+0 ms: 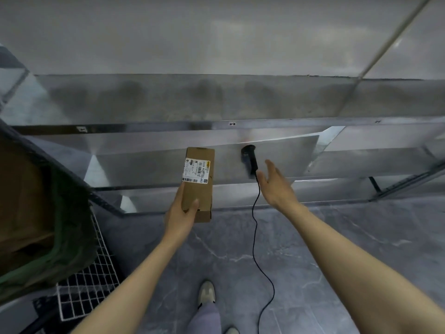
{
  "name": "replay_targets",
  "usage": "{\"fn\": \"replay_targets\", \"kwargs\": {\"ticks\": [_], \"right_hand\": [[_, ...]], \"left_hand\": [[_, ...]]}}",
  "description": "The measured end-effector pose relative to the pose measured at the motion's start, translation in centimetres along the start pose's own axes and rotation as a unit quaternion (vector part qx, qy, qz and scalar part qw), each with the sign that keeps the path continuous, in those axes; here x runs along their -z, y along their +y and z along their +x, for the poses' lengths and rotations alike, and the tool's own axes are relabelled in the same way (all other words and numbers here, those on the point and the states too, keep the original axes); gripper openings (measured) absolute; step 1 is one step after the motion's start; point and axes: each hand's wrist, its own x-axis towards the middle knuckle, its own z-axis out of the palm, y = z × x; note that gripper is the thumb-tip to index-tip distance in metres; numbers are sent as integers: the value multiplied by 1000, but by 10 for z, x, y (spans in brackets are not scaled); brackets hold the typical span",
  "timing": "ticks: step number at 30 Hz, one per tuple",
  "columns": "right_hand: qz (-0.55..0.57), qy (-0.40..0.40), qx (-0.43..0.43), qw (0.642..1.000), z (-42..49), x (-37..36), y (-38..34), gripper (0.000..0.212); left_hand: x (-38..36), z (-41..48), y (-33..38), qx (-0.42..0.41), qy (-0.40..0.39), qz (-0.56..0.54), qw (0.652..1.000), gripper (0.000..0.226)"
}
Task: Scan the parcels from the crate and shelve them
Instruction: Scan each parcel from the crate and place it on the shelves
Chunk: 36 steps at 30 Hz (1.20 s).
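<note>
My left hand (pixel 181 213) grips the near end of a long brown cardboard parcel (pixel 199 189), label side up, its white barcode label (pixel 195 170) facing me. The parcel's far end reaches over the steel shelf (pixel 144 162). A black corded handheld scanner (pixel 250 158) lies on that shelf to the parcel's right. My right hand (pixel 277 186) hovers with straight fingers just beside the scanner's handle, holding nothing. The wire crate (pixel 84 290) with a green liner and brown parcels inside stands at the left.
The scanner's black cable (pixel 255 237) hangs down from the shelf to the grey marbled floor. Shelf tiers of bare steel run across the view, with a higher tier (pixel 216 102) behind. My shoes (pixel 206 292) show at the bottom.
</note>
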Motion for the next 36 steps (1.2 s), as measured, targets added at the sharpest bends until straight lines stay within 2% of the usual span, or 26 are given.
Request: {"fn": "replay_targets", "kwargs": {"ticks": [6,20,26,36], "right_hand": [[4,-16,9,1000,71,-30,31,56],[-43,-53,22,997,241,-103,123,52],[-53,-61,17,997,300,-135,136,53],[9,-71,-18,997,358,-164,146,65]], "left_hand": [[-31,63,-23,0,16,21,1000,59],[-146,165,-90,30,74,-54,995,69],[-174,199,-105,22,90,-44,995,65],[-193,226,-117,21,98,-37,994,65]]}}
